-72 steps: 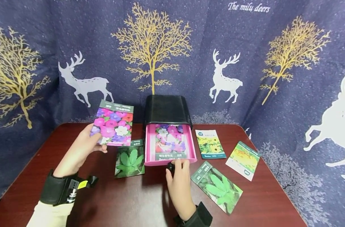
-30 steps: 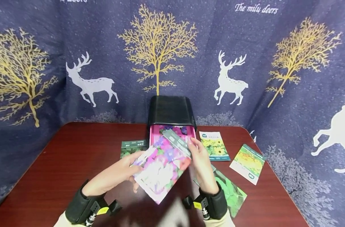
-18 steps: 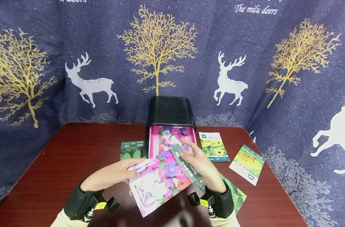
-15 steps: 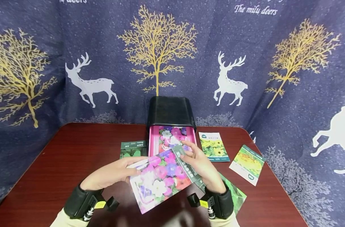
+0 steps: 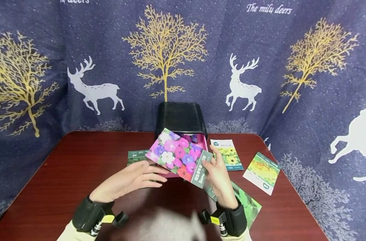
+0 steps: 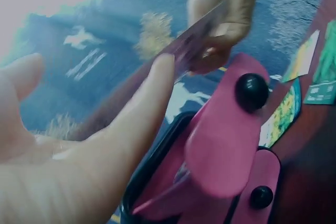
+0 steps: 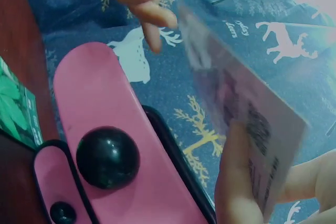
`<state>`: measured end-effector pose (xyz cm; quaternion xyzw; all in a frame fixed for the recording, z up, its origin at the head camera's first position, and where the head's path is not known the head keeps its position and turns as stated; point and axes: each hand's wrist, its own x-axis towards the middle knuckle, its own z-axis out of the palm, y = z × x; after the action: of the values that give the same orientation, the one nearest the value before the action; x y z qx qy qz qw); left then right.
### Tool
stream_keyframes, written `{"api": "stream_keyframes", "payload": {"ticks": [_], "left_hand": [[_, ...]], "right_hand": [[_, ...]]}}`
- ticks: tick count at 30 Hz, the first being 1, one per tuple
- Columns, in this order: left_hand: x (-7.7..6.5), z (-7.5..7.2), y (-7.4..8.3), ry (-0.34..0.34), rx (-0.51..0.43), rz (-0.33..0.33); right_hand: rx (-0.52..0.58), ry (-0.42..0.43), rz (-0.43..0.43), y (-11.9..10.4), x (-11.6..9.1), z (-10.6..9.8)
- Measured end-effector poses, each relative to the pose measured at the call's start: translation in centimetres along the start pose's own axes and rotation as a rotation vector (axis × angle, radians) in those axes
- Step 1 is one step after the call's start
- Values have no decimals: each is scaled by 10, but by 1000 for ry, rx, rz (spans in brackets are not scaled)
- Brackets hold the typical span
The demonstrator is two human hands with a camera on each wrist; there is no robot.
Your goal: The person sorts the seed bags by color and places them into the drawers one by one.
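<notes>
My right hand [image 5: 220,180] pinches the dark-green title end of a flower seed packet [image 5: 177,154] with pink, purple, white and red blooms. The packet slants across the front of a black drawer box [image 5: 181,117]. Beside the packet's left end is my left hand [image 5: 130,180], fingers extended and nothing in its grasp. Behind the packet, the pulled-out pink drawer [image 5: 202,142] is largely hidden; another flower packet [image 5: 194,138] shows inside it. The right wrist view has the thumb [image 7: 239,166] against the packet's printed back. A round black knob [image 7: 107,157] sits on the drawer front.
A leaf-picture packet [image 5: 136,156] lies left of the box, partly covered. To the right are another leaf packet [image 5: 247,204] and two yellow-flower packets [image 5: 228,154]. Below the pulled-out drawer is a lower pink drawer [image 6: 265,182]. A deer-print cloth [image 5: 134,43] hangs behind the table.
Earlier the left hand held the packet at left while the right hand gripped the drawer knob. Both hands then held it; the left has let go, and the packet has turned and risen.
</notes>
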<state>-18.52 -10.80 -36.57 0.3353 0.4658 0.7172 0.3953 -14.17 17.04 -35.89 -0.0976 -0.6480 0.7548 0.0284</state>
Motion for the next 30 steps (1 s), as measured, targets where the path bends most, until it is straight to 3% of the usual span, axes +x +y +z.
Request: {"api": "stream_keyframes", "payload": {"ticks": [3,6,11,16,20,26,30], "left_hand": [[10,11,-5,76,73,-21],[18,25,-10,201,159,-79],[21,39,-14,306,264,-65],[19,41,-13,336,326,-58],[18,39,-11,350,303,-59],[19,31,-10,342,276,-112],[19,26,-9,380,263,-152]], "right_hand": [[36,13,-10,3,-2,6],[59,-12,1,6,-6,14],[29,-96,22,9,-13,22],[-91,-149,-4,8,-18,17],[-187,-147,-10,5,-18,13],[-289,-106,-61,3,-19,10],[-307,-118,-74,3,-21,10]]}}
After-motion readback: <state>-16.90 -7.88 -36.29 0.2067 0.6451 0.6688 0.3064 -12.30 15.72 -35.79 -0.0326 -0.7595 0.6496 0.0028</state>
